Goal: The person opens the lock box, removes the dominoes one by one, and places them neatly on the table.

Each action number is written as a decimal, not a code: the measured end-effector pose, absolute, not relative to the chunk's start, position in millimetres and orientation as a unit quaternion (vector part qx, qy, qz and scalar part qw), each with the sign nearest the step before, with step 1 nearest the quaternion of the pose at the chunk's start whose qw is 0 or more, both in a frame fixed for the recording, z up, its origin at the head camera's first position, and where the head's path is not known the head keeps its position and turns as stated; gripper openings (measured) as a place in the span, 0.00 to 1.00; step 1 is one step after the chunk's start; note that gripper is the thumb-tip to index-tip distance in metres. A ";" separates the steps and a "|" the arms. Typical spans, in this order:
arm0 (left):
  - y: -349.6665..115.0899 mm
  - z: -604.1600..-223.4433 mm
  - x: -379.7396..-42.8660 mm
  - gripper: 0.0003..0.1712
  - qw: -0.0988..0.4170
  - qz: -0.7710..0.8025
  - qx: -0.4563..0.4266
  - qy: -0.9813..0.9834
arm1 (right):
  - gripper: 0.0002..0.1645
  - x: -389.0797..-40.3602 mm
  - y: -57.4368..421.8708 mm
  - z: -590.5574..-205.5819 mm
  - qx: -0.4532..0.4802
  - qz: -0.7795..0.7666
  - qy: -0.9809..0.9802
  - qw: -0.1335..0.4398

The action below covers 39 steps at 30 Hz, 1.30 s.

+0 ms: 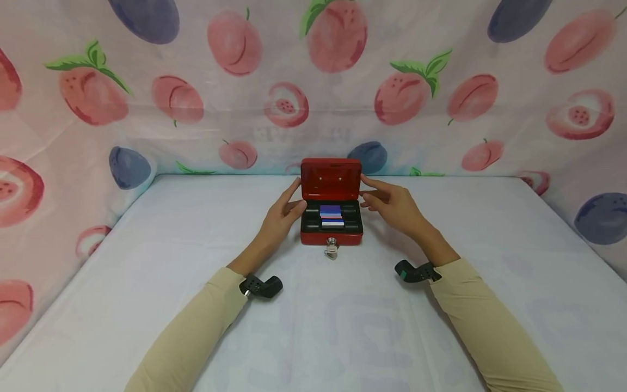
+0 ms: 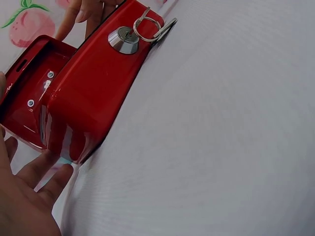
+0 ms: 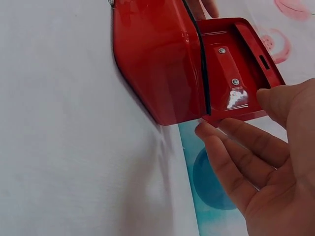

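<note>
A small red cash box stands on the table with its red lid raised. Inside lies a black tray holding several blue, pink and white block-like pieces. A silver lock on the front has a key on a ring in it. My left hand is at the box's left side, fingers extended, index by the lid edge and thumb at the tray's side rim. On the other side my right hand has its fingers loosely extended, fingertips right at the lid's right edge.
White cloth covers the table. A fruit-print cloth hangs behind and along both sides, close behind the box. Black wrist cameras sit on both wrists, at the cuffs of beige sleeves.
</note>
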<state>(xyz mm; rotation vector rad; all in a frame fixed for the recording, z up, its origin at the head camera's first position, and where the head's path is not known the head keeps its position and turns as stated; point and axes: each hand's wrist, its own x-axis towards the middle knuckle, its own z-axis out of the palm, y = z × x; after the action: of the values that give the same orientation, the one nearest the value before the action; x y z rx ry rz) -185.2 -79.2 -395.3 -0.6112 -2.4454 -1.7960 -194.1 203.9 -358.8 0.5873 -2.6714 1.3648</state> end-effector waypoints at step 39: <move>-82.2 -397.6 -189.9 0.37 0.029 -0.569 -0.211 -0.794 | 0.20 -188.1 176.0 -325.1 0.214 0.357 -0.905 0.086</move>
<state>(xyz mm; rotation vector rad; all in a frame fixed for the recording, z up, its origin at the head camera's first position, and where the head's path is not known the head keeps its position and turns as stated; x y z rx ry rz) -189.9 -82.2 -397.6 -0.6525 -2.4497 -1.7570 -188.1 176.0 -325.1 0.6388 -2.6970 1.0651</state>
